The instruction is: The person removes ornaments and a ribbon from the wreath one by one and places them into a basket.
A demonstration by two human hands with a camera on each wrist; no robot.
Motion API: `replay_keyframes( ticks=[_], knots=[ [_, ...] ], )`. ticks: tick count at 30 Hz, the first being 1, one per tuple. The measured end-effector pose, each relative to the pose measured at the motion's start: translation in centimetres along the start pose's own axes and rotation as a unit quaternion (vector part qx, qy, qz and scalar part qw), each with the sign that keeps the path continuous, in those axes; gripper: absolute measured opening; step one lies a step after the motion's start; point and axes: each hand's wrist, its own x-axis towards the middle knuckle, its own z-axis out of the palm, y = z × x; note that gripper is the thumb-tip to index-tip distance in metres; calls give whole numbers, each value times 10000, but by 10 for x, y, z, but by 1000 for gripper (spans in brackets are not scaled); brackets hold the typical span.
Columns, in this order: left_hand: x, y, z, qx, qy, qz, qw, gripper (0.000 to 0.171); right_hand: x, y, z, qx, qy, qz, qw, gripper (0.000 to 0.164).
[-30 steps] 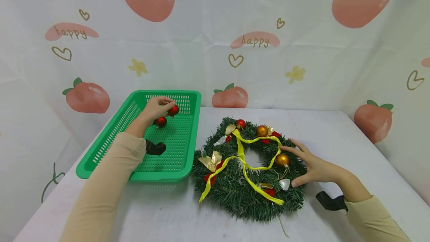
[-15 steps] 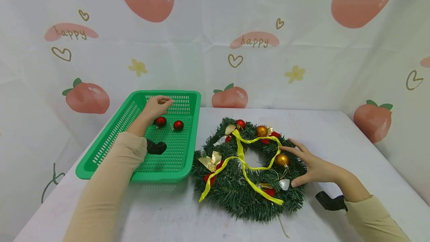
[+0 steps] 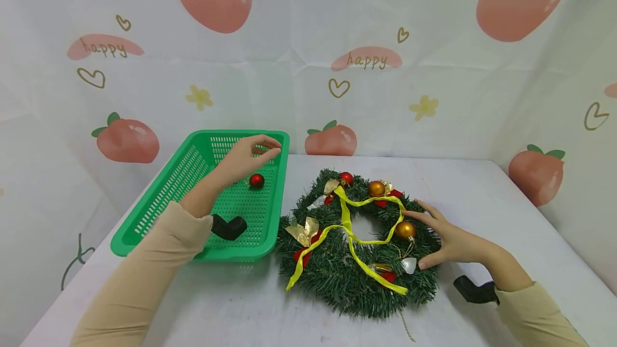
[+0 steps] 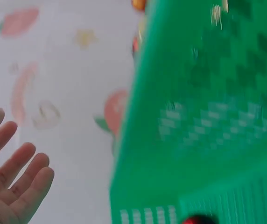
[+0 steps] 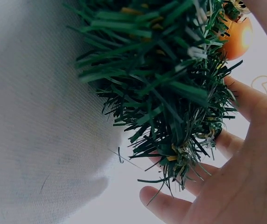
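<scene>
"On the counter (image 3: 270, 309), how does the wreath (image 3: 328, 274) lie?"
"Flat, yellow ribbon (image 3: 346, 217) tails pointing nearward — right hand (image 3: 450, 237) spread at its edge; left hand (image 3: 243, 158), fingers parted, above the basket (image 3: 277, 197), whose long axis runs front to back."

Wreath (image 3: 332, 278): green, flat | basket (image 3: 231, 254): green, upright, beside wreath | red bauble (image 3: 257, 181): in basket
</scene>
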Motion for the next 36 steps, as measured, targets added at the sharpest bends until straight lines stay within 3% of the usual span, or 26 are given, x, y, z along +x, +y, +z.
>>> replay_keyframes(
  ticks=[7, 11, 15, 20, 27, 31, 36],
  knots=[
    [-15, 42, 28, -201, -700, 838, 9938, 27, 0, 0, 0, -12, 3, -71, 10000, 95],
    [-23, 60, 47, -311, -1116, 1265, 9852, 25, 0, 1, 1, -11, 15, -84, 10000, 95],
    [-28, 74, 65, -124, -1414, 1642, 9762, 24, 1, 2, 1, -24, 29, -86, 10000, 95],
    [-30, 88, 87, -5, -1792, 1660, 9697, 26, 1, 2, 1, -35, 16, -1, 10000, 95],
    [-26, 98, 120, -288, -2326, 1699, 9572, 29, 0, 1, 0, 56, -71, 151, 9998, 94],
    [-21, 102, 136, -355, -2434, 1772, 9529, 30, 0, 1, 0, 66, -57, 180, 9998, 93],
    [-12, 102, 155, -507, -2333, 1761, 9550, 31, 0, 1, -1, 82, -53, 156, 9998, 92]
  ],
)
